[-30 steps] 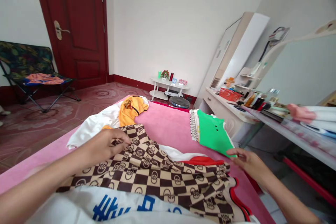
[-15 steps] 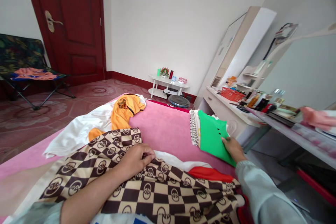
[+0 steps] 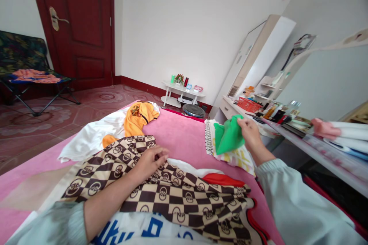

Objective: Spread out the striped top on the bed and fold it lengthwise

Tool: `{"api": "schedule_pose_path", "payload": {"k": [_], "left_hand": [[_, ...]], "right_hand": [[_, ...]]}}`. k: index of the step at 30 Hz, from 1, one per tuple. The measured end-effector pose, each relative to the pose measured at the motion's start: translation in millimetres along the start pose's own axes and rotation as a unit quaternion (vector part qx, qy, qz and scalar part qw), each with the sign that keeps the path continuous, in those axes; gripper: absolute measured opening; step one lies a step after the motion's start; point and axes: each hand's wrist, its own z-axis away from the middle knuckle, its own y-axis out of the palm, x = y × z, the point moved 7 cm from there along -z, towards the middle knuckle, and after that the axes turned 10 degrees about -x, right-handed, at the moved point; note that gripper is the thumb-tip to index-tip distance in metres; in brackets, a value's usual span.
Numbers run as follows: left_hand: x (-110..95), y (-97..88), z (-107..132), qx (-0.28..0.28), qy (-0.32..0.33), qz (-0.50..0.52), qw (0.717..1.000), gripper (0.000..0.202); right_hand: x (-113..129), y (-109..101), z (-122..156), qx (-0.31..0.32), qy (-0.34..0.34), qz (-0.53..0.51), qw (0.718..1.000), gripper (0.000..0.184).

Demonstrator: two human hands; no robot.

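My right hand (image 3: 250,130) pinches a green garment (image 3: 229,136) by its edge, lifting it in a fold. Under it is a pile of folded clothes, including a white one with yellow marks (image 3: 240,159) and a white one with a black pattern (image 3: 209,138). My left hand (image 3: 153,160) rests on a brown-and-beige checkered garment (image 3: 188,198), its fingers loosely bent and apart. That garment lies spread across the pink bed (image 3: 178,130). Red cloth (image 3: 222,179) and white cloth peek out beyond it; a white garment with blue lettering (image 3: 152,226) lies nearer me.
An orange garment (image 3: 138,118) and a white one (image 3: 94,138) lie on the bed's left. Beside the bed at right stands a dressing table with bottles and a red basket (image 3: 248,104). A folding chair (image 3: 31,78) holds clothes; a low white table (image 3: 182,91) stands beyond.
My right hand has raised the green garment, which lay flat on the pile; it is now bunched and uncovers the yellow-marked one. My left hand's fingers have loosened slightly.
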Motion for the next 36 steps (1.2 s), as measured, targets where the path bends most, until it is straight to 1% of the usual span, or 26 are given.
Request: {"api": "schedule_pose_path", "payload": {"k": [1, 2, 4, 5, 6, 7, 8, 9, 10, 11, 13, 14, 16, 18, 19, 20, 21, 22, 24, 26, 28, 29, 30, 32, 34, 36], "left_hand": [[-4.0, -10.3, -0.2, -0.043, -0.007, 0.019, 0.999, 0.031], [-10.6, -23.5, 0.3, -0.090, -0.014, 0.037, 0.995, 0.036], [-31.6, -54.6, 3.3, -0.175, -0.011, 0.064, 0.982, 0.043], [-44.5, -69.7, 5.1, -0.205, -0.001, 0.069, 0.976, 0.044], [-57.5, -82.3, 6.7, -0.220, 0.015, 0.064, 0.973, 0.045], [-68.8, -90.4, 7.8, -0.214, 0.033, 0.044, 0.975, 0.046], [-77.0, -94.0, 8.9, -0.195, 0.049, 0.014, 0.979, 0.048], [-80.8, -92.7, 10.3, -0.164, 0.062, -0.026, 0.984, 0.052], [-79.6, -86.5, 12.7, -0.123, 0.068, -0.067, 0.988, 0.057], [-74.2, -76.7, 16.6, -0.076, 0.068, -0.103, 0.989, 0.062], [-57.2, -50.7, 29.6, 0.024, 0.051, -0.151, 0.987, 0.062], [-49.8, -37.7, 38.1, 0.066, 0.042, -0.165, 0.983, 0.055], [-45.8, -17.8, 54.4, 0.110, 0.047, -0.193, 0.974, 0.045], [-55.8, -5.0, 68.0, 0.133, 0.079, -0.211, 0.965, 0.045], [-63.1, -0.8, 73.6, 0.144, 0.099, -0.215, 0.961, 0.046], [-69.6, 1.9, 78.3, 0.158, 0.116, -0.216, 0.957, 0.048], [-74.0, 2.6, 81.5, 0.168, 0.126, -0.215, 0.954, 0.050], [-75.5, 0.6, 82.7, 0.171, 0.127, -0.213, 0.953, 0.052], [-69.8, -12.0, 79.1, 0.158, 0.110, -0.204, 0.960, 0.057], [-57.7, -35.2, 69.7, 0.134, 0.079, -0.181, 0.971, 0.051], [-47.0, -69.2, 57.0, 0.099, 0.050, -0.151, 0.982, 0.031], [-43.3, -89.9, 50.3, 0.076, 0.036, -0.139, 0.987, 0.024], [-40.2, -115.2, 43.3, 0.027, 0.016, -0.127, 0.991, 0.024], [-34.8, -165.6, 33.6, -0.065, -0.032, -0.112, 0.991, 0.027], [-30.7, -213.0, 30.1, -0.167, -0.062, -0.117, 0.977, 0.031], [-22.8, -247.1, 30.1, -0.242, -0.077, -0.129, 0.959, 0.036]], "right_hand": [[32.7, 0.3, 12.4, 0.004, -0.029, -0.012, 0.999, 0.029], [69.0, 3.2, 33.0, 0.045, -0.084, -0.028, 0.995, 0.026], [129.6, 7.0, 94.3, 0.161, -0.169, -0.022, 0.972, 0.021], [149.3, 8.5, 130.8, 0.232, -0.189, 0.006, 0.954, 0.017], [163.4, 9.5, 169.0, 0.309, -0.211, 0.033, 0.927, 0.013], [170.9, 10.5, 206.4, 0.397, -0.224, 0.053, 0.888, 0.008], [174.5, 10.3, 239.7, 0.478, -0.240, 0.060, 0.843, 0.009], [174.5, 9.3, 262.3, 0.527, -0.249, 0.064, 0.810, 0.010], [172.2, 9.5, 272.2, 0.542, -0.253, 0.068, 0.799, 0.010], [169.3, 12.0, 269.7, 0.524, -0.255, 0.069, 0.810, 0.008], [161.3, 23.2, 239.8, 0.429, -0.253, 0.062, 0.865, 0.005], [156.1, 31.8, 220.8, 0.379, -0.253, 0.052, 0.889, 0.009], [141.1, 56.7, 190.7, 0.330, -0.252, 0.033, 0.909, 0.020], [122.5, 86.4, 177.3, 0.333, -0.250, 0.027, 0.909, 0.042], [112.6, 101.0, 178.0, 0.351, -0.247, 0.032, 0.903, 0.054], [103.9, 113.7, 182.6, 0.373, -0.248, 0.036, 0.893, 0.061], [96.8, 123.8, 189.1, 0.392, -0.251, 0.041, 0.884, 0.061], [91.6, 130.7, 195.4, 0.403, -0.257, 0.044, 0.877, 0.056], [85.6, 134.0, 200.5, 0.400, -0.265, 0.042, 0.876, 0.037], [80.9, 121.5, 187.4, 0.363, -0.241, 0.025, 0.900, 0.020], [73.3, 90.0, 157.1, 0.293, -0.181, -0.009, 0.939, 0.011], [68.3, 65.9, 138.1, 0.238, -0.145, -0.031, 0.960, 0.010], [62.2, 39.2, 120.8, 0.190, -0.111, -0.046, 0.974, 0.012], [50.5, -19.9, 94.6, 0.109, -0.053, -0.095, 0.988, 0.019], [37.3, -77.6, 83.7, 0.043, -0.010, -0.120, 0.992, 0.021], [23.0, -119.0, 88.5, 0.035, 0.007, -0.105, 0.994, 0.021]]}}
